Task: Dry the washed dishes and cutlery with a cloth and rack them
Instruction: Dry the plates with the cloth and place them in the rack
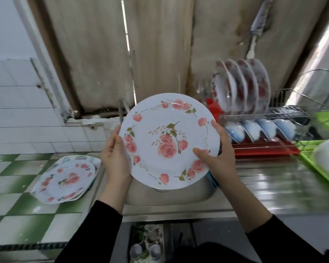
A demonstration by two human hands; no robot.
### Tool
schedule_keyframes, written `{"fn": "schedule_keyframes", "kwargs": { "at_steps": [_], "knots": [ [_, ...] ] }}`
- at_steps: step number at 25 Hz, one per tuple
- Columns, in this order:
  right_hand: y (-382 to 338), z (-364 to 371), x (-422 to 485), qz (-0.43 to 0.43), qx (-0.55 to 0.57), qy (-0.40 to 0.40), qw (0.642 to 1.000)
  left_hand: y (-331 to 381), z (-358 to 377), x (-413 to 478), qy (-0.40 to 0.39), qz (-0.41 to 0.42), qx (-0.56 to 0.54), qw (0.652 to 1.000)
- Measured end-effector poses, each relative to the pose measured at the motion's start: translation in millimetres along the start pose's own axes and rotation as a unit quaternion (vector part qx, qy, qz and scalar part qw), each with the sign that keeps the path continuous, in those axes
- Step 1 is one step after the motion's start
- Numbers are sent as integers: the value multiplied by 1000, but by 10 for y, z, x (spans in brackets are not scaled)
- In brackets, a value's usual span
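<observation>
A white plate with pink roses (pixel 169 141) is held up over the sink, its face tilted toward me. My left hand (pixel 115 154) grips its left rim, and my right hand (pixel 216 154) grips its right rim with the thumb on the face. A blue cloth (pixel 213 180) peeks out under my right hand. The wire dish rack (pixel 285 114) at the right holds several rose plates (pixel 241 88) upright on top and several bowls (pixel 260 129) below.
A stack of rose plates (pixel 66 179) lies on the green-and-white checked counter at the left. The steel sink (pixel 171 196) is beneath the plate. A green plastic basket (pixel 323 154) with a white dish stands at the far right on the steel drainboard.
</observation>
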State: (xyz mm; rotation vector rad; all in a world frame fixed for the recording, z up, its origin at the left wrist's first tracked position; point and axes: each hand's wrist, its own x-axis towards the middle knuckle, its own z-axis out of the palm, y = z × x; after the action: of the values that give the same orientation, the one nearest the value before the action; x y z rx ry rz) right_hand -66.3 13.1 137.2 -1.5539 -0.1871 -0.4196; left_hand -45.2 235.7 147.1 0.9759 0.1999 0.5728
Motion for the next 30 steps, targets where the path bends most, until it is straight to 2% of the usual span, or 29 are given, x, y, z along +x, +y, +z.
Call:
{"fn": "schedule_keyframes", "kwargs": {
  "at_steps": [4, 8, 10, 12, 16, 19, 21, 26, 30],
  "knots": [
    [-187, -722, -29, -36, -51, 47, 997, -496, 470, -347, -82, -88, 148, 982],
    [-398, -1352, -62, -74, -207, 34, 975, -766, 1160, -632, -220, 12, 324, 920],
    [-431, -1606, -77, -84, -276, 44, 956, -792, 1545, -771, -276, 101, 388, 874],
    [-441, -1821, -73, -100, -316, 74, 941, -815, 1904, -872, -326, 202, 439, 813],
    [-528, -2135, 46, -165, -381, 148, 898, -929, 2545, -889, -394, 334, 515, 684],
    [-706, -2247, 210, -203, -413, 197, 866, -1038, 2942, -753, -399, 408, 576, 585],
    [-834, -2289, 348, -232, -436, 201, 846, -1084, 3144, -649, -387, 440, 606, 538],
    [-1039, -2394, 877, -283, -466, 209, 812, -1111, 3482, -387, -350, 483, 639, 486],
    [-931, -2470, 1336, -305, -400, 208, 839, -1156, 3534, -132, -320, 507, 658, 456]
  ]
}}
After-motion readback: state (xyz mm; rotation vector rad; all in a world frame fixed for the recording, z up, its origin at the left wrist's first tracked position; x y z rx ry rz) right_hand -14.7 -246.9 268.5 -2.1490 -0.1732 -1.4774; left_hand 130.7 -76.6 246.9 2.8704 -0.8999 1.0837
